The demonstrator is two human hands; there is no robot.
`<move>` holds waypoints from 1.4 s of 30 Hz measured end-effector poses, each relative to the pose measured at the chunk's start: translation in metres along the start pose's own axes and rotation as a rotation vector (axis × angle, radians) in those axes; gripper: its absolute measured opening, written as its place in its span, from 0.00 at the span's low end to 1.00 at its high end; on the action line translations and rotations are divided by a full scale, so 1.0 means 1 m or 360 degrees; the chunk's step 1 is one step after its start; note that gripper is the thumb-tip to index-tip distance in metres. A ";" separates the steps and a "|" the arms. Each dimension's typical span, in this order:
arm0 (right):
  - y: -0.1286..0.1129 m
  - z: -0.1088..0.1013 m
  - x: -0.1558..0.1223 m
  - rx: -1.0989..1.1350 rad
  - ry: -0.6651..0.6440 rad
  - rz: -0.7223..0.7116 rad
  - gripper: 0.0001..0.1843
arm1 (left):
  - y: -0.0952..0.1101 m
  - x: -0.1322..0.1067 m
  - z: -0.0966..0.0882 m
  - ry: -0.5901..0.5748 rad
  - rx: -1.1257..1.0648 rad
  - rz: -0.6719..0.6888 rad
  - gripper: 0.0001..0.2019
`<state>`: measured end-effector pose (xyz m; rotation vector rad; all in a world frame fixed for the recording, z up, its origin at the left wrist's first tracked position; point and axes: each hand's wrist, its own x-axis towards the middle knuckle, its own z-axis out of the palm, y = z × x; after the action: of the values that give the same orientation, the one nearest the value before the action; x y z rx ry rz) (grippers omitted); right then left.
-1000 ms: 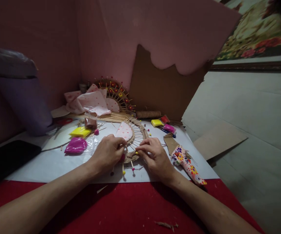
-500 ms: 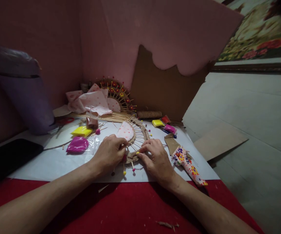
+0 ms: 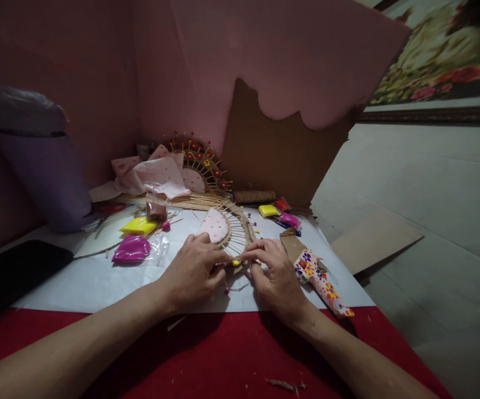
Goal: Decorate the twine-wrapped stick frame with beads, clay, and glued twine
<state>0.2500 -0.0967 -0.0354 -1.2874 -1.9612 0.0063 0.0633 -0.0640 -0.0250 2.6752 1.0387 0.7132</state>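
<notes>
A half-round fan-like craft [image 3: 236,235] of thin sticks lies on white paper, with a twisted brown paper band [image 3: 246,221] around it and a pale, red-dotted half disc [image 3: 215,225] at its centre. At the band's near end sits a small yellow clay piece [image 3: 236,262]. My left hand [image 3: 200,271] is bent in, its index fingertip at the left side of the yellow clay. From the other side, my right hand [image 3: 277,277] brings curled fingers against it. Both hands hide the near sticks. Colored balls tip several sticks.
Magenta clay [image 3: 131,249] and yellow clay [image 3: 139,225] packets lie at left, near a black flat object [image 3: 19,271]. A flowered cloth piece [image 3: 321,282] is at right. Behind stand a finished-looking fan [image 3: 207,160], a twine roll [image 3: 254,196] and cardboard [image 3: 281,155].
My left hand has moved right, bringing its index finger to the yellow clay piece. My right hand has shifted slightly right, its fingers still at the piece.
</notes>
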 end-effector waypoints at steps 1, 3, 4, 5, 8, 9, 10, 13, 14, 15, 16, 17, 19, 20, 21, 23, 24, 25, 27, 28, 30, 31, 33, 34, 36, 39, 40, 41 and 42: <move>0.000 0.000 -0.001 -0.0002 -0.0011 -0.0001 0.15 | 0.001 0.000 0.000 -0.0013 0.0025 0.0006 0.13; -0.001 0.000 -0.002 -0.0017 -0.0040 -0.0013 0.16 | 0.002 0.000 -0.001 -0.0026 0.0072 0.0025 0.12; -0.001 0.001 -0.002 -0.0029 -0.0053 -0.0025 0.16 | 0.003 0.000 -0.001 -0.0029 0.0095 0.0039 0.11; -0.001 0.001 -0.003 -0.0044 -0.0070 -0.0036 0.17 | 0.003 0.000 -0.001 -0.0032 0.0118 0.0053 0.11; 0.000 0.001 -0.004 -0.0090 -0.0101 -0.0054 0.17 | 0.004 -0.001 -0.001 -0.0056 0.0175 0.0082 0.11; 0.000 0.001 -0.005 -0.0100 -0.0106 -0.0059 0.17 | 0.005 -0.001 -0.001 -0.0068 0.0193 0.0089 0.11; 0.000 0.001 -0.005 -0.0108 -0.0111 -0.0063 0.16 | 0.005 -0.001 -0.001 -0.0078 0.0210 0.0095 0.11; 0.001 0.001 -0.006 -0.0116 -0.0131 -0.0090 0.16 | 0.005 -0.001 0.000 -0.0092 0.0249 0.0115 0.12; 0.000 0.001 -0.006 -0.0115 -0.0141 -0.0101 0.16 | 0.005 -0.001 0.000 -0.0091 0.0257 0.0123 0.12; 0.000 0.002 -0.006 -0.0111 -0.0150 -0.0110 0.16 | 0.005 -0.001 0.001 -0.0091 0.0262 0.0131 0.12; 0.000 0.002 -0.006 -0.0106 -0.0155 -0.0118 0.15 | 0.005 -0.001 0.001 -0.0093 0.0265 0.0136 0.12; 0.000 0.002 -0.006 -0.0099 -0.0158 -0.0125 0.15 | 0.005 0.000 0.001 -0.0097 0.0267 0.0140 0.12; 0.000 0.001 -0.006 -0.0087 -0.0164 -0.0134 0.15 | 0.005 0.000 0.001 -0.0106 0.0267 0.0144 0.12; 0.000 0.001 -0.006 -0.0083 -0.0163 -0.0135 0.15 | 0.005 0.000 0.001 -0.0111 0.0268 0.0147 0.12; 0.000 0.001 -0.006 -0.0081 -0.0156 -0.0132 0.15 | 0.005 0.000 0.001 -0.0111 0.0270 0.0150 0.12; 0.002 0.000 -0.005 -0.0083 -0.0116 -0.0107 0.15 | 0.004 0.000 0.001 -0.0103 0.0280 0.0152 0.13; 0.003 0.000 -0.005 -0.0084 -0.0088 -0.0089 0.16 | 0.004 0.000 0.002 -0.0099 0.0282 0.0154 0.13; 0.003 0.001 -0.004 -0.0081 -0.0066 -0.0074 0.16 | 0.004 0.000 0.002 -0.0096 0.0280 0.0156 0.13; 0.004 0.002 -0.004 -0.0052 -0.0068 -0.0069 0.17 | 0.004 0.000 0.001 -0.0097 0.0267 0.0155 0.13; 0.005 0.003 -0.003 -0.0027 -0.0088 -0.0080 0.18 | 0.004 0.000 0.001 -0.0100 0.0261 0.0150 0.13; 0.004 0.004 -0.003 0.0027 -0.0126 -0.0111 0.18 | 0.005 0.000 0.000 -0.0104 0.0251 0.0134 0.13; 0.004 0.004 -0.003 0.0044 -0.0138 -0.0122 0.19 | 0.006 0.000 0.000 -0.0108 0.0250 0.0128 0.13; 0.004 0.004 -0.003 0.0059 -0.0146 -0.0126 0.19 | 0.006 0.000 -0.001 -0.0111 0.0248 0.0128 0.12; 0.003 0.004 -0.003 0.0060 -0.0147 -0.0118 0.19 | 0.006 -0.001 -0.001 -0.0113 0.0247 0.0133 0.13; 0.003 0.003 -0.003 0.0060 -0.0133 -0.0093 0.18 | 0.006 -0.001 0.000 -0.0109 0.0252 0.0133 0.13; 0.003 0.003 -0.001 0.0066 -0.0103 -0.0065 0.12 | 0.005 -0.001 0.001 -0.0101 0.0250 0.0133 0.13; 0.002 0.004 -0.001 0.0067 -0.0104 -0.0062 0.10 | 0.004 -0.001 0.001 -0.0096 0.0248 0.0137 0.12; 0.002 0.005 0.000 0.0068 -0.0112 -0.0061 0.07 | 0.004 -0.001 0.002 -0.0088 0.0245 0.0142 0.12; 0.002 0.005 0.000 0.0069 -0.0125 -0.0060 0.06 | 0.003 -0.001 0.003 -0.0083 0.0241 0.0148 0.12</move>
<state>0.2482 -0.0935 -0.0396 -1.2385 -2.0406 0.0813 0.0657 -0.0668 -0.0266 2.8714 0.9983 0.5997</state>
